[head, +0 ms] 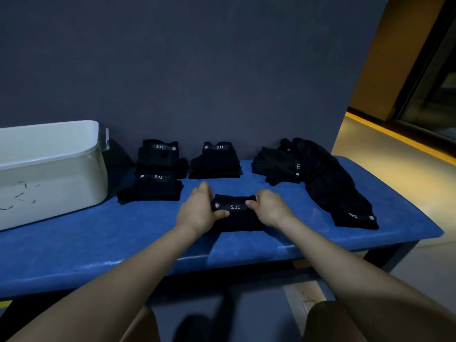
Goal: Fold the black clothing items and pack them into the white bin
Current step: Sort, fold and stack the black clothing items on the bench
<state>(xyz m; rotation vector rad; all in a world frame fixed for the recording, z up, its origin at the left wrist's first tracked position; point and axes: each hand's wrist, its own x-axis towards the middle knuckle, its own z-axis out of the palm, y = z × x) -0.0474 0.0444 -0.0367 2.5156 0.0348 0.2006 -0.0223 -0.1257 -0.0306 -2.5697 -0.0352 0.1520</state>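
Blue padding covers the bench (74,250) where you work, with the white bin (51,169) waiting at the left. Your left hand (197,211) and right hand (269,207) each pinch one end of the folded black garment (237,218), probably to keep it neat. Three folded stacks (158,174) sit behind it, and an unfolded pile (320,174) lies at the right.

Dark grey wall (197,70) behind blue padded bench (74,248), pale floor (419,255) with yellow stripe (399,139), dim light

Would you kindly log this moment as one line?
stage: folding | left hand and right hand: pinch folded black garment | white plastic bin: left, contents unseen | blue table
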